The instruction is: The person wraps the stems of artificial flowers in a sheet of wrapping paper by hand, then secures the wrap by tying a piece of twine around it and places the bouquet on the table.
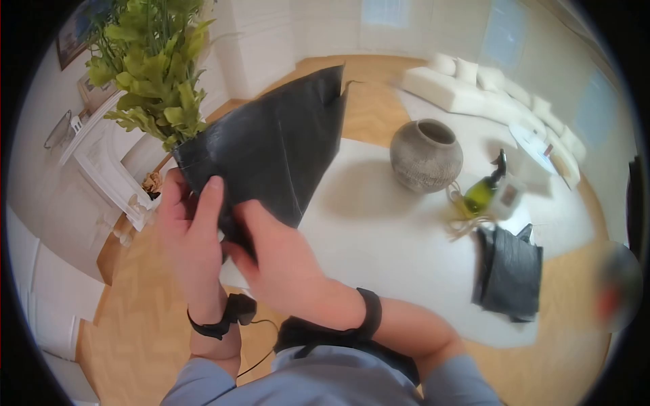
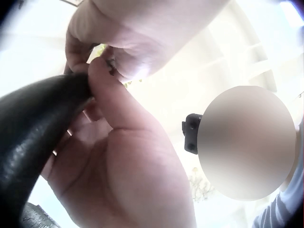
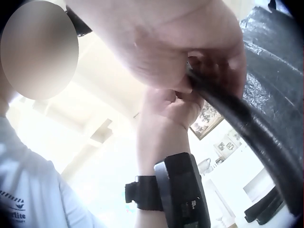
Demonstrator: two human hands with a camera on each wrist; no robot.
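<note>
A black plastic sheet (image 1: pixel 271 135), creased and shiny, fans out in front of me. Leafy green stems (image 1: pixel 156 81) rise behind its left corner. My left hand (image 1: pixel 189 216) grips the sheet's lower left edge, thumb on the near side. Close beside it, my right hand (image 1: pixel 288 260) pinches the gathered lower part of the same sheet. From the left wrist, the sheet (image 2: pixel 38 128) bends into the fingers as a smooth dark fold. The right wrist view has the sheet's rolled edge (image 3: pixel 251 128) running into the right hand. Fingers hide the gathered part.
On the white table (image 1: pixel 379 250) stand a round grey-brown vase (image 1: pixel 426 159) and a green spray bottle (image 1: pixel 482 193) with string (image 1: pixel 467 223) beside it. A folded black plastic bundle (image 1: pixel 509 271) lies at the right. A white fireplace (image 1: pixel 101 155) is at the left.
</note>
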